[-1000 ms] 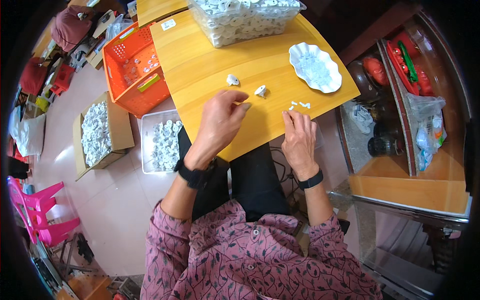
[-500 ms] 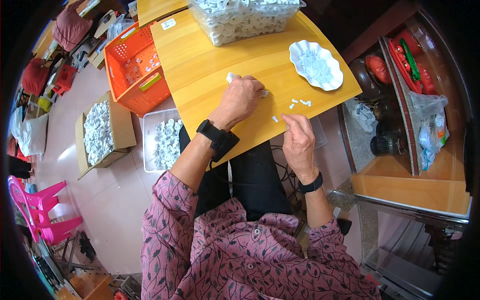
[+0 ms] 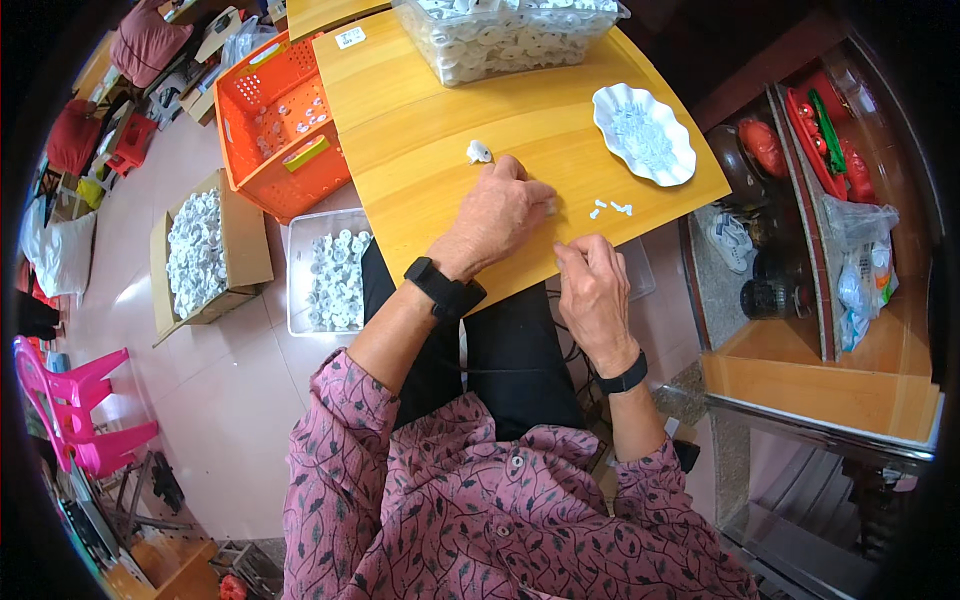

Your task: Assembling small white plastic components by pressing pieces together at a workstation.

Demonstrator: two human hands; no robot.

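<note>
My left hand (image 3: 500,212) is over the yellow wooden table, palm down, its fingers closed around a small whitish plastic part (image 3: 550,207) that mostly hides under the fingertips. Close by, at the table's near edge, my right hand (image 3: 597,295) holds thumb and forefinger pinched together; what is between them, if anything, is too small to make out. A white rounded plastic piece (image 3: 479,152) lies just beyond my left hand. Several tiny white pegs (image 3: 612,209) are scattered to the right of it, below a wavy-edged white dish (image 3: 686,160) filled with pale small pieces.
A clear bin (image 3: 440,68) full of white parts stands at the table's far side. On the left are an orange crate (image 3: 240,165), a cardboard box (image 3: 255,235) and a clear tub (image 3: 292,300), with white parts inside. Shelves (image 3: 820,270) rise at the right.
My left hand has moved right and slightly down, uncovering the white rounded piece. My right fingertips have come closer to it. The single peg near them no longer shows on the table.
</note>
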